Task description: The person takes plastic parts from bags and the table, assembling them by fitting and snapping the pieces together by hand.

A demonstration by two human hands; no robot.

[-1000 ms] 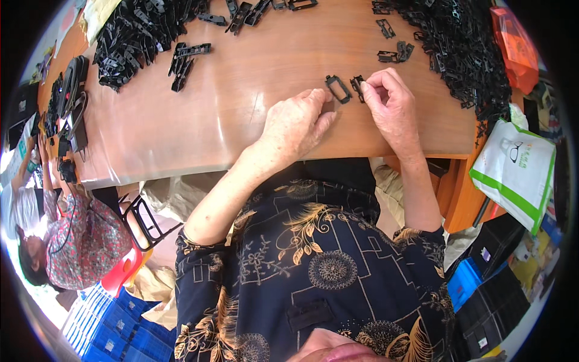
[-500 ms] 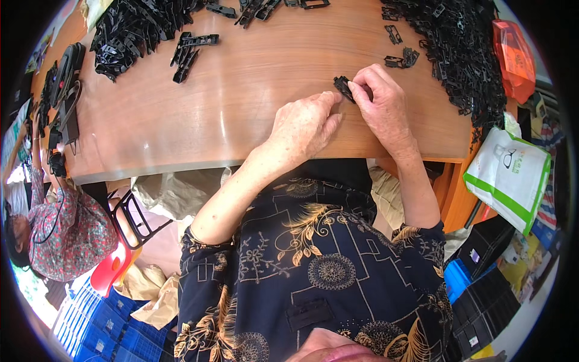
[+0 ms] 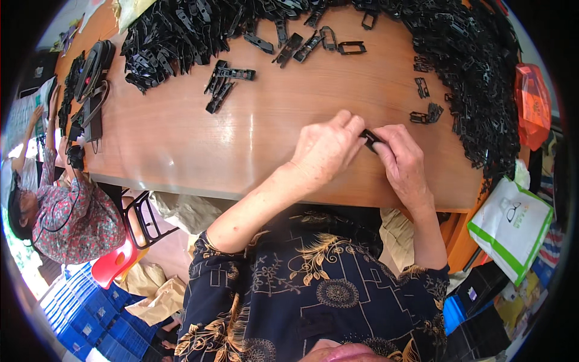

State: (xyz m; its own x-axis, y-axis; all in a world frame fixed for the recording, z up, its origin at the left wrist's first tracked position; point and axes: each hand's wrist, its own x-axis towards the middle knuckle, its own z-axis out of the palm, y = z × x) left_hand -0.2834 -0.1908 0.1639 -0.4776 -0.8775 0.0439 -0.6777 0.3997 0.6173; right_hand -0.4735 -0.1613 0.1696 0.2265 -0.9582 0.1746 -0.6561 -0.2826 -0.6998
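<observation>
A small black plastic part (image 3: 370,141) is pinched between my two hands just above the table. My left hand (image 3: 325,148) grips its left end, fingertips pressed together. On its other end are the closed fingers of my right hand (image 3: 400,158). The fingers cover much of the part, so its full shape is hidden. Right of my hands lie a few loose black plastic frames (image 3: 421,88). To the left, a few longer black plastic pieces (image 3: 220,96) rest in a small crossed stack.
A heap of long black pieces (image 3: 175,39) covers the table's far left; a heap of black frames (image 3: 482,78) fills the right. An orange bag (image 3: 532,105) and a white-green bag (image 3: 512,226) are at the right edge. Another person (image 3: 78,220) sits at the left.
The view has shifted, showing more of the table's far side. My left hand's fingers have closed on the black part, which only my right hand held firmly before.
</observation>
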